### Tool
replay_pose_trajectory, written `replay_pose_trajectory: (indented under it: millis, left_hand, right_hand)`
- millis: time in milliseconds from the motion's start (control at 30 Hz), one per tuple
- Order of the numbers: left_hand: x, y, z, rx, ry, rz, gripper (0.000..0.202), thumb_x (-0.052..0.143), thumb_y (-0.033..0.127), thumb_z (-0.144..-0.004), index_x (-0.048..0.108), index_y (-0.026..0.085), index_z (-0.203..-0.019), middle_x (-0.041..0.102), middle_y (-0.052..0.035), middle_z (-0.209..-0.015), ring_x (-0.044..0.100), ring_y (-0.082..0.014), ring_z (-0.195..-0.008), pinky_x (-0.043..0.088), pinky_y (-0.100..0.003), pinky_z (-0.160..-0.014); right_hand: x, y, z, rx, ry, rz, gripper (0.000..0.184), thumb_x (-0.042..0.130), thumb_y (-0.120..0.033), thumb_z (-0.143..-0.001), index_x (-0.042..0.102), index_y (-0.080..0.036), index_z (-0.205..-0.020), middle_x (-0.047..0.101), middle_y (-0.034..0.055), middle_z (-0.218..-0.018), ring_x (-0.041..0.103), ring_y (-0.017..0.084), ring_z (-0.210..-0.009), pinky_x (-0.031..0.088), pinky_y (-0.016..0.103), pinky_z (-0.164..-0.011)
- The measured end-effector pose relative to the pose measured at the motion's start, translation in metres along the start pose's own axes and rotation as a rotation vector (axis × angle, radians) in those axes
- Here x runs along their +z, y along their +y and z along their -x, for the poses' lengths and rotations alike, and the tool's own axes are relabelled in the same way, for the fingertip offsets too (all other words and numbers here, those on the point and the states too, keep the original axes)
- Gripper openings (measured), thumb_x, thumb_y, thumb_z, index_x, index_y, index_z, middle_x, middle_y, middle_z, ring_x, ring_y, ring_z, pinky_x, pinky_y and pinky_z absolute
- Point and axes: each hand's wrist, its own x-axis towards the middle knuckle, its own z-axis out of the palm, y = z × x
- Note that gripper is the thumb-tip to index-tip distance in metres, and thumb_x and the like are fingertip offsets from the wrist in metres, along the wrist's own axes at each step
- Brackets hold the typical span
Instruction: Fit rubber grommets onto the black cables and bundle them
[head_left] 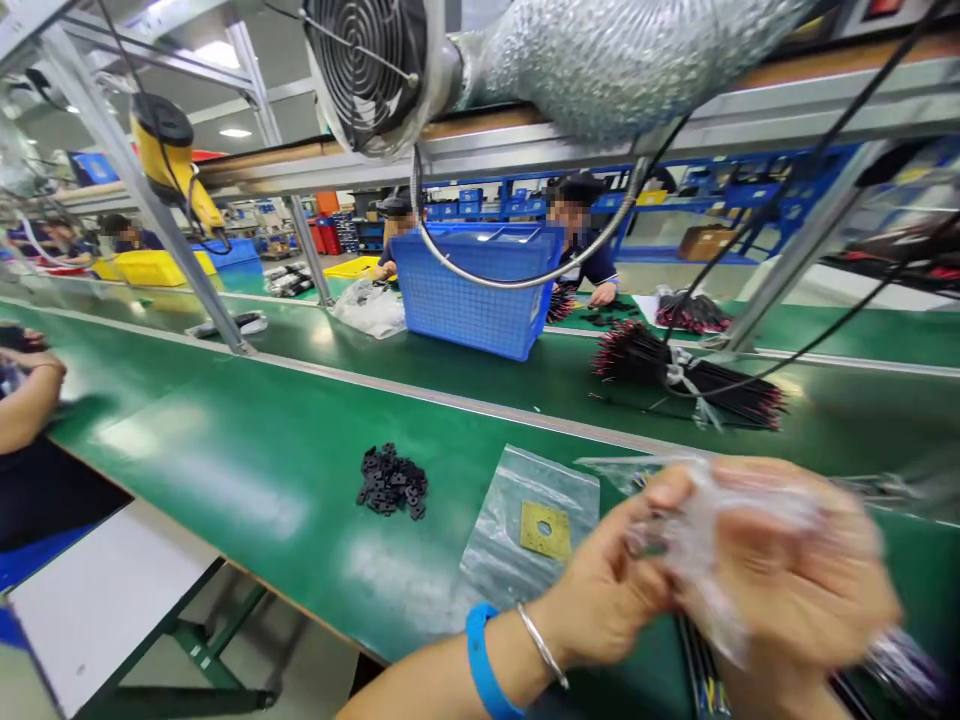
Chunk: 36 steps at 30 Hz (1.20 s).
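My left hand (611,585), with a blue band and a metal bangle at the wrist, is closed on a crumpled clear plastic bag (697,545). My right hand (795,570) is blurred by motion and wraps around the same bag from the right. Under my hands dark thin wires (701,670) lie on the green table (225,470). To the left lies a flat clear bag (525,525) with a yellow square plate (545,530) on it, and a small heap of black parts (391,481).
A blue crate (472,290) stands on the conveyor beyond, with bundles of black and red wires (690,380) to its right. Workers sit across the line and one arm (30,395) rests at far left. A fan and duct (375,60) hang overhead.
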Motion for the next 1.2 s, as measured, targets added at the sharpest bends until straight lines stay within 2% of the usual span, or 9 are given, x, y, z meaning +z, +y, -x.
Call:
replay_pose_trajectory:
  millis: [33,267,367,467,633,800,900,1067,1200]
  left_hand:
    - [0.002,0.004,0.000,0.062,0.070,0.067,0.097,0.073,0.070,-0.060,0.048,0.021,-0.140,0.055,-0.0167,-0.135,0.049,-0.0351,-0.128,0.035,-0.047,-0.111]
    - [-0.024,0.044,-0.009,0.205,0.640,0.382,0.051,0.065,0.056,-0.081,0.054,0.028,-0.122,0.064,-0.0077,-0.121,0.065,-0.0272,-0.110,0.048,-0.049,-0.100]
    - [-0.040,0.046,-0.014,0.175,0.840,0.434,0.026,0.060,0.044,-0.089,0.060,0.018,-0.091,0.068,-0.0040,-0.089,0.071,-0.0197,-0.083,0.057,-0.039,-0.084]
    - [-0.048,0.046,-0.017,0.147,0.957,0.478,0.024,0.055,0.030,-0.093,0.056,0.015,-0.075,0.062,0.0001,-0.069,0.067,-0.0124,-0.065,0.057,-0.027,-0.073]
    - [-0.048,0.049,-0.014,0.086,0.906,0.493,0.021,0.058,0.025,-0.088,0.056,0.014,-0.070,0.059,0.0004,-0.064,0.064,-0.0124,-0.059,0.055,-0.026,-0.064]
    - [-0.043,0.050,-0.002,-0.004,0.614,0.473,0.024,0.070,0.034,-0.076,0.065,0.013,-0.087,0.070,-0.0130,-0.100,0.070,-0.0279,-0.092,0.054,-0.041,-0.083]
    - [-0.045,0.047,-0.001,0.062,0.585,0.441,0.031,0.076,0.040,-0.071,0.065,0.015,-0.085,0.071,-0.0104,-0.098,0.070,-0.0244,-0.090,0.053,-0.038,-0.085]
    - [-0.050,0.047,-0.009,0.068,0.828,0.520,0.028,0.077,0.033,-0.074,0.055,0.017,-0.069,0.058,0.0042,-0.061,0.063,-0.0122,-0.058,0.053,-0.027,-0.065]
    - [-0.042,0.049,-0.009,0.106,0.809,0.524,0.026,0.073,0.033,-0.080,0.054,0.018,-0.073,0.052,0.0054,-0.059,0.054,-0.0087,-0.050,0.047,-0.021,-0.053]
  right_hand:
    - [0.009,-0.007,-0.003,0.032,0.080,0.010,0.028,0.039,-0.026,-0.100,0.050,-0.031,-0.125,0.062,0.0039,-0.091,0.066,0.021,-0.076,0.057,0.038,-0.066]
    - [0.055,-0.018,-0.004,-0.291,-0.449,0.182,0.051,0.041,-0.019,-0.096,0.036,-0.015,-0.146,0.046,0.0127,-0.145,0.043,0.026,-0.134,0.043,0.046,-0.109]
    - [0.059,-0.014,0.001,-0.287,-0.607,0.210,0.051,0.036,-0.013,-0.096,0.036,-0.011,-0.147,0.047,0.0150,-0.144,0.043,0.025,-0.134,0.043,0.044,-0.109]
    - [0.062,-0.009,0.006,-0.281,-0.520,0.189,0.046,0.036,-0.009,-0.095,0.049,-0.016,-0.138,0.064,0.0113,-0.124,0.062,0.021,-0.113,0.054,0.036,-0.096]
    - [0.070,-0.006,0.012,-0.305,-0.269,0.173,0.027,0.042,-0.012,-0.096,0.067,-0.017,-0.103,0.072,0.0050,-0.087,0.068,0.016,-0.075,0.055,0.026,-0.068]
    - [0.073,-0.007,0.010,-0.255,-0.162,0.187,0.027,0.047,-0.016,-0.095,0.059,-0.018,-0.070,0.061,0.0015,-0.063,0.057,0.013,-0.058,0.047,0.025,-0.057]
    - [0.074,-0.014,0.005,-0.226,-0.199,0.193,0.024,0.047,-0.016,-0.095,0.060,-0.017,-0.074,0.063,0.0035,-0.071,0.059,0.016,-0.067,0.050,0.028,-0.065]
    - [0.072,-0.031,0.005,-0.254,-0.421,0.260,0.025,0.040,-0.013,-0.096,0.065,-0.013,-0.099,0.069,0.0114,-0.101,0.062,0.023,-0.098,0.052,0.039,-0.093]
    - [0.066,-0.029,0.010,-0.334,-0.406,0.258,0.026,0.040,-0.011,-0.096,0.064,-0.011,-0.105,0.070,0.0112,-0.098,0.066,0.022,-0.092,0.057,0.035,-0.084]
